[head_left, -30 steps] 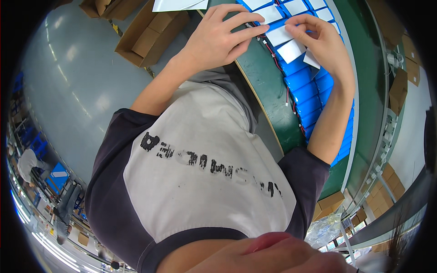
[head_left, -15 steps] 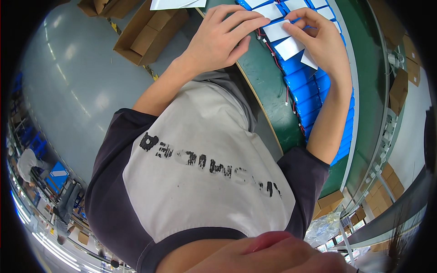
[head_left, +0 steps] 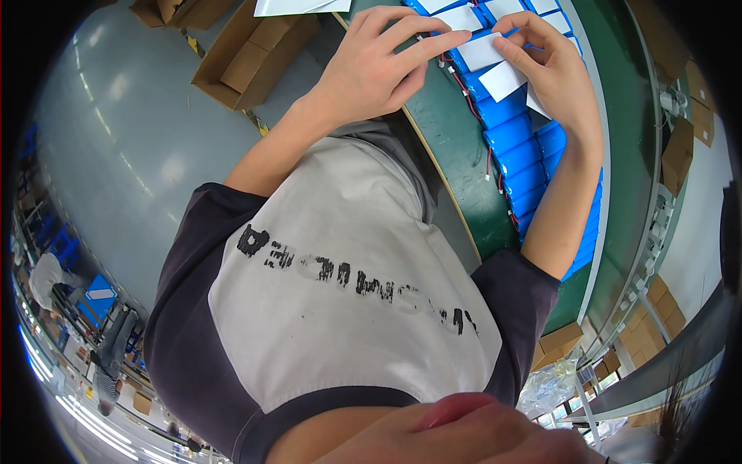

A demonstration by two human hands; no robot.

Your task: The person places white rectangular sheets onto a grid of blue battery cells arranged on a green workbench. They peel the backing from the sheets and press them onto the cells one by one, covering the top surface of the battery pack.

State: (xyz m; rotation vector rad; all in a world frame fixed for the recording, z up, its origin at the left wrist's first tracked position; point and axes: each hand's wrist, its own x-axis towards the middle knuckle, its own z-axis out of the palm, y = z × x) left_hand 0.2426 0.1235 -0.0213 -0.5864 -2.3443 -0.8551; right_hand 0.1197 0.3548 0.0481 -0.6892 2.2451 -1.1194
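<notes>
Rows of blue shrink-wrapped battery packs (head_left: 512, 135) lie side by side on a green tabletop (head_left: 444, 147). Red and black leads with small white plugs stick out along their near side. My right hand (head_left: 558, 77) pinches the edge of a white rectangular card (head_left: 479, 52) between thumb and fingers, holding it over a pack. The left hand (head_left: 379, 69) has its fingers stretched out, and its index fingertip meets the card's upper edge. A second white card (head_left: 502, 80) rests on the packs just below, and another (head_left: 536, 103) is partly hidden by my right hand. Several packs farther up carry similar white pieces.
An opened cardboard box (head_left: 251, 58) stands on the grey floor to the left, with another box (head_left: 182, 11) beyond it. White sheets (head_left: 301, 6) lie at the top edge. On the right run a pale rail (head_left: 607, 193) and more cartons (head_left: 661, 317).
Both hands have shifted slightly to the right, the right hand a little more. The held card and the white card below it have moved right too.
</notes>
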